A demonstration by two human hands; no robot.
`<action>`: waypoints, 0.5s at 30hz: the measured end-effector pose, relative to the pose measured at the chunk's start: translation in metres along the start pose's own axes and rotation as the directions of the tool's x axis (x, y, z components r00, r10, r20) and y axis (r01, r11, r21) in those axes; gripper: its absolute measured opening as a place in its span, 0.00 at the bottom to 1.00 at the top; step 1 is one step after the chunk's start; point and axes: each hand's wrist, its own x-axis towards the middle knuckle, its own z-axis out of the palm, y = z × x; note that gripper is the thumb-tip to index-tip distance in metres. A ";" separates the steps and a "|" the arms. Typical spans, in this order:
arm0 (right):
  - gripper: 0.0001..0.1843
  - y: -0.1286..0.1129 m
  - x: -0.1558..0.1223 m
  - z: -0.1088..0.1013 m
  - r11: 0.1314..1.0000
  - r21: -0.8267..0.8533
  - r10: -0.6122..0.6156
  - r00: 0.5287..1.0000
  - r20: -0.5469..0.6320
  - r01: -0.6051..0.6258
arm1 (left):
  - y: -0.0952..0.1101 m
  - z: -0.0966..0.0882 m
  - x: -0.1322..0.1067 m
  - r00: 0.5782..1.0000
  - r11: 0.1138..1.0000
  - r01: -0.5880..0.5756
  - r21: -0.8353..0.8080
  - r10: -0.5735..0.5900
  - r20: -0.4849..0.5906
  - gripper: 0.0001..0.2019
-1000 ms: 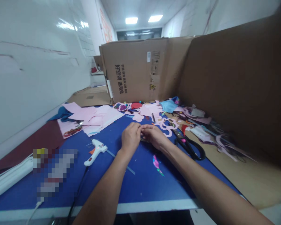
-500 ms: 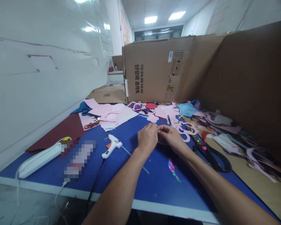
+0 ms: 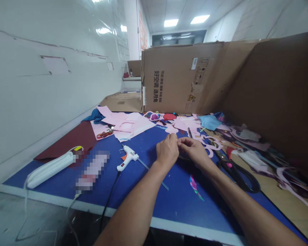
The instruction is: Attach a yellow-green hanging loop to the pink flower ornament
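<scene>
My left hand point(image 3: 167, 151) and my right hand point(image 3: 193, 151) meet fingertip to fingertip over the blue table point(image 3: 143, 191). Both are closed in a pinch on a small piece that I cannot make out. A white glue gun point(image 3: 127, 158) lies just left of my left hand, its black cord running off the front edge. Black scissors point(image 3: 237, 172) lie to the right of my right hand. A small multicoloured cut-out point(image 3: 195, 187) lies on the table beneath my right forearm.
Pink paper sheets point(image 3: 125, 124) and pink cut-out scraps point(image 3: 207, 143) litter the back of the table. Tall cardboard panels point(image 3: 184, 80) wall off the back and right. A white power strip point(image 3: 50, 169) lies at the left, by a dark red sheet point(image 3: 72, 138).
The view has swung to the left, so everything sits further right in the picture. My hands stay together in the same pinch over the table.
</scene>
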 end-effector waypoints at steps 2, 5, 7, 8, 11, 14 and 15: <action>0.22 -0.002 0.002 -0.003 1.000 -0.017 -0.022 0.999 -0.025 0.022 | 0.000 -0.001 0.000 1.000 1.000 0.022 0.004 -0.022 0.006 0.12; 0.23 -0.006 0.003 -0.008 0.997 -0.067 -0.039 0.999 -0.036 0.036 | 0.000 -0.001 0.000 0.998 0.999 0.047 0.019 -0.047 0.030 0.14; 0.23 -0.009 0.005 -0.012 0.993 -0.116 -0.036 0.999 0.004 0.036 | 0.001 -0.001 0.001 0.998 0.998 0.054 0.038 -0.055 0.043 0.16; 0.23 -0.010 0.006 -0.015 0.988 -0.150 -0.031 0.999 0.040 0.037 | 0.001 -0.001 0.001 0.997 0.998 0.050 0.047 -0.052 0.050 0.17; 0.20 -0.011 0.014 -0.028 0.933 -0.354 -0.012 0.987 0.160 0.069 | 0.003 -0.002 0.001 0.997 0.997 0.033 0.074 -0.037 0.062 0.18; 0.18 -0.012 0.034 -0.054 0.638 -0.758 0.004 0.984 0.177 0.134 | 0.005 -0.003 0.002 0.998 0.995 0.030 0.093 -0.035 0.056 0.19; 0.17 -0.011 0.042 -0.066 0.560 -0.820 0.008 0.989 0.148 0.118 | 0.005 -0.003 0.002 0.998 0.995 0.028 0.095 -0.033 0.056 0.20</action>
